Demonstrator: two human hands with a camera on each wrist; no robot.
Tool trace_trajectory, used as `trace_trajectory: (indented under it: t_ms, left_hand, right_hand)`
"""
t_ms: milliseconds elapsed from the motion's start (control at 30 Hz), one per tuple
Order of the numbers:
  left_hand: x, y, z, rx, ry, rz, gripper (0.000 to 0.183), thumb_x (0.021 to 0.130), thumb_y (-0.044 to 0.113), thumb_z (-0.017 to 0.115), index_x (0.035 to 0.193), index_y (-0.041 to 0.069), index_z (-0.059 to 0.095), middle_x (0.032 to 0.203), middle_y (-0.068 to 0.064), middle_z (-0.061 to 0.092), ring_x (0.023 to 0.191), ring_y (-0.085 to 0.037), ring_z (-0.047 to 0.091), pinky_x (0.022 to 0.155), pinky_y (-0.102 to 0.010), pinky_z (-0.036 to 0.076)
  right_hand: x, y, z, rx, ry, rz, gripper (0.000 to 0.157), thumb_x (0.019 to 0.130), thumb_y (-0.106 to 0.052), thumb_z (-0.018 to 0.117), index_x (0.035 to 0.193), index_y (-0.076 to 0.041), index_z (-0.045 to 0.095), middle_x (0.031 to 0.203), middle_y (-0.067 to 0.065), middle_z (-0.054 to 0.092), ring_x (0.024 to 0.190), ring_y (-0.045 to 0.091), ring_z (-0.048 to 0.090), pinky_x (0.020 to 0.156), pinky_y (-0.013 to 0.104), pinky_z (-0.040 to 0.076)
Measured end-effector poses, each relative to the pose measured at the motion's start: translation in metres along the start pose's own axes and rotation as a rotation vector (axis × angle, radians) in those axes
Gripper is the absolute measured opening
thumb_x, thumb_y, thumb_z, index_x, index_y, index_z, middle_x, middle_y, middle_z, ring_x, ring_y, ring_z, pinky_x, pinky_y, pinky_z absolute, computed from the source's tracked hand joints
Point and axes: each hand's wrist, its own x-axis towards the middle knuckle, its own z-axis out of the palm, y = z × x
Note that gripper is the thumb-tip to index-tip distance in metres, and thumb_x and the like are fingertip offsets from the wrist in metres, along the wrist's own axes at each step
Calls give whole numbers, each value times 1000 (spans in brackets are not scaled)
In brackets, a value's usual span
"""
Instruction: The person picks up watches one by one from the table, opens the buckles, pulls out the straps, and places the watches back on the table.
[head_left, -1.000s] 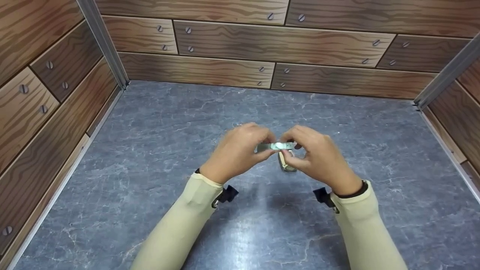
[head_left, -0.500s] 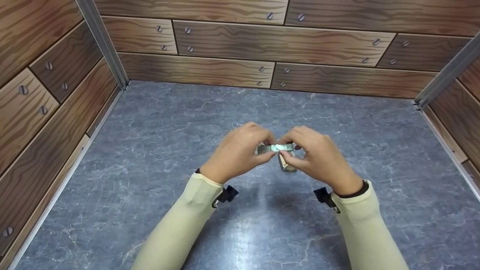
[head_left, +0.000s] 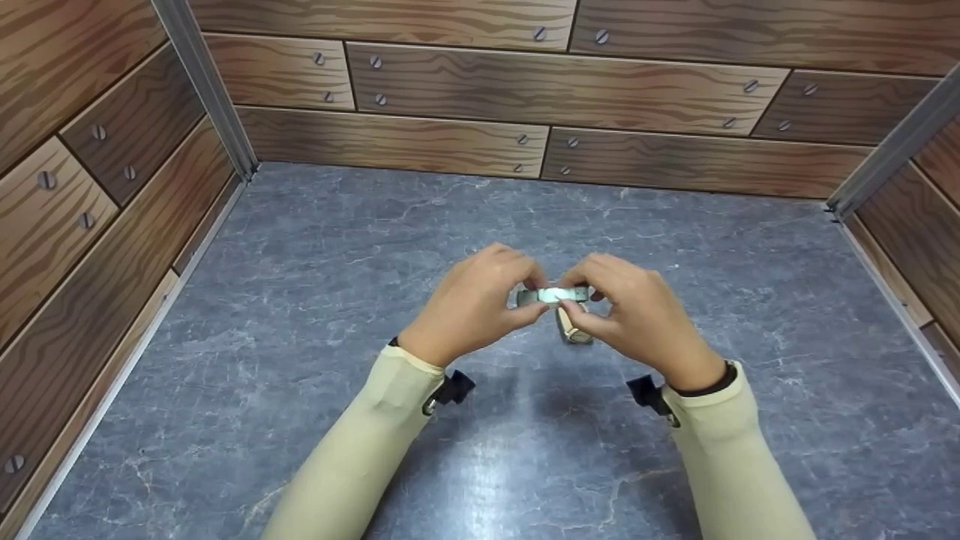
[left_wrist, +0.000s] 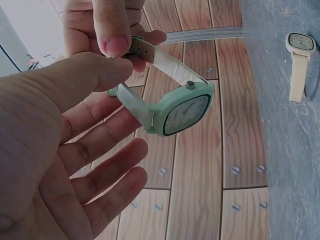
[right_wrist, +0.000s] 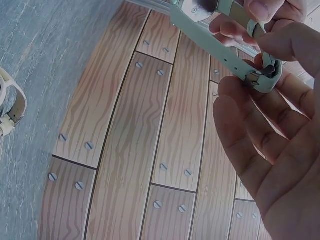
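A mint-green wristwatch [left_wrist: 187, 112] is held above the table between both hands. Its strap is looped round, and the square dial faces outward in the left wrist view. My left hand [head_left: 484, 296] pinches one strap end between thumb and forefinger, its other fingers spread loosely. At the buckle [right_wrist: 256, 78], my right hand [head_left: 634, 311] pinches the strap where its ends overlap. The free tip is partly hidden by fingers. Below the hands, a cream wristwatch [left_wrist: 300, 47] lies on the table, its upper part covered by the right hand in the head view.
The blue-grey marbled tabletop [head_left: 360, 247] extends around both arms. Wood-patterned walls [head_left: 450, 75] enclose it at the back and both sides, with metal posts [head_left: 214, 90] in the corners. A small dark camera mount [head_left: 454, 388] sticks out from the left wrist.
Both hands stay almost in place. The green watch strap has levelled and dropped slightly between the fingers. The cream watch has not moved.
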Motion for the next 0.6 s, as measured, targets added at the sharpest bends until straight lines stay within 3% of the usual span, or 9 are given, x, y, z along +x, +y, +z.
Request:
trace_trajectory:
  t_ms: [600]
  left_hand:
    - [0,-2,-4,-24,-44,-85,12,95,28,76,102,18,73,100,8,71,101,-14,61,82,-31,52]
  right_hand:
    - [-1,3,-6,51,14,30,15,89,-2,77,100,-10,69,94,0,69,78,9,64,66,29,58]
